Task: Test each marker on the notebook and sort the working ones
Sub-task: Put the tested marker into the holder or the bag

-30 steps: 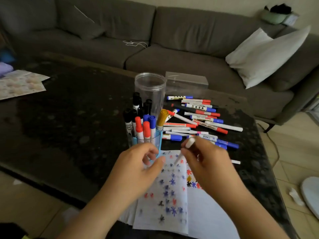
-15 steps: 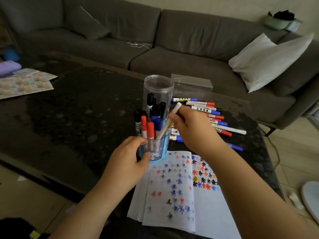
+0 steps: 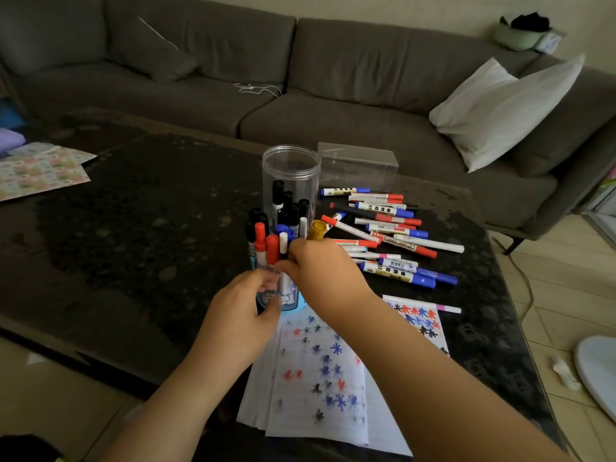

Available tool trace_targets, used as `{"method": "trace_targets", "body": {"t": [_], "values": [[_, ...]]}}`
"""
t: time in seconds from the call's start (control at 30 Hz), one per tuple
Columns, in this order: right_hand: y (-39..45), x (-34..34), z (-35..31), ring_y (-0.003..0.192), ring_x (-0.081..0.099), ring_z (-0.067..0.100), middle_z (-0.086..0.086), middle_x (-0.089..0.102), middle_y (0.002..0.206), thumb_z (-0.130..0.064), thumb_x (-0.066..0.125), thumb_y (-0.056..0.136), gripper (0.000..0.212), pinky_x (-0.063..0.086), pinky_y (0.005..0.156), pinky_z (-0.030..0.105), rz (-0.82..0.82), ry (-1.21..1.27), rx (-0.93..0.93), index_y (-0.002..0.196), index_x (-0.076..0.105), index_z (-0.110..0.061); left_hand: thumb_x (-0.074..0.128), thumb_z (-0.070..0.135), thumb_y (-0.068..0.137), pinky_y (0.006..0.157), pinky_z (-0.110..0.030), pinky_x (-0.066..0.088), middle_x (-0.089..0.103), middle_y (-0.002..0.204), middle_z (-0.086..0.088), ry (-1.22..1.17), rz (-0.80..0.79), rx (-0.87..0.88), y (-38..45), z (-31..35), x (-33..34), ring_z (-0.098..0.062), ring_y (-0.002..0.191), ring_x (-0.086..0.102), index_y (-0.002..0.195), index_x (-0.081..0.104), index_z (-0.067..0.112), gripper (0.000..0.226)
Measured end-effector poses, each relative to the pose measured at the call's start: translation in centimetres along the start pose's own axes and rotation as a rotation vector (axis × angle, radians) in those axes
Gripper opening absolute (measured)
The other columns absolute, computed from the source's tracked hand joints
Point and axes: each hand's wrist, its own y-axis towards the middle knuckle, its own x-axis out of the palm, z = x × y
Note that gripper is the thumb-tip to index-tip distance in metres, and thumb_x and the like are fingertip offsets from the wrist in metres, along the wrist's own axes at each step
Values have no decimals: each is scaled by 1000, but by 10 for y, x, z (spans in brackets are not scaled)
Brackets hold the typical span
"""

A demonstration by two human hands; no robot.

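Left hand: fingers curled round the near wall of the blue cup, thumb at its lower rim; grips the cup.

Right hand: over the cup mouth, fingers bunched downward among the upright markers; appears to pinch a white-capped marker, though the knuckles hide the contact.

Blue cup: holds red-, black-, blue-, white- and gold-capped markers standing upright; touches the far edge of the notebook.

Clear tall jar: just beyond the cup at 12 o'clock, holding black-capped markers.

Loose marker pile: lying flat at 2 o'clock from the cup.

Notebook: at 6 o'clock, overhanging the near table edge, page covered in red, blue and black star marks. One pink-tipped marker lies across its far right corner.

Dark table: open surface from 9 to 11 o'clock; patterned paper at its far left edge.
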Motion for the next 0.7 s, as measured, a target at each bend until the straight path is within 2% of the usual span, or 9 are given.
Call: {"method": "trace_targets", "body": {"t": [0.1,0.23,0.33,0.43,0.57,0.7], "values": [[-12,5,6,81,59,24,8,62,88,-33,53,95,26,49,72,35,100,97,-16,103,59,-9,61,12,87,70,6,33,58,102,14,-3,-36,-14,-1,-2,2,4,90,51,108,61,23,24],[-41,16,32,73,59,16,0,64,83,-34,55,93,24,51,71,35,223,217,47,105,61,-14,61,15,87,75,-5,42,61,96,13,-34,-106,-20,-4,0,13,1,88,57,105,61,24,20],[-64,25,69,80,57,11,-4,60,95,-32,55,94,23,52,73,28,202,210,209,112,60,-19,61,16,86,77,-16,48,63,92,11,-34,-159,0,-2,9,28,-3,84,60,100,64,22,15],[-85,33,113,91,56,12,-1,58,113,-28,56,94,26,46,81,22,251,158,350,117,61,-18,60,15,86,78,-26,52,63,89,10,-35,-211,24,6,24,47,-4,80,59,94,63,23,12],[-100,31,163,126,40,20,1,45,138,-21,45,99,37,36,103,30,257,-4,546,135,49,-21,57,20,89,73,-18,48,59,93,13,-11,-263,84,18,50,76,-2,82,56,100,61,26,13],[-98,29,197,134,29,25,1,36,147,-24,38,101,44,30,110,38,101,-47,612,145,35,-26,56,21,90,63,-7,38,60,93,11,-25,-309,128,28,68,102,-2,80,55,103,61,24,14]]}}
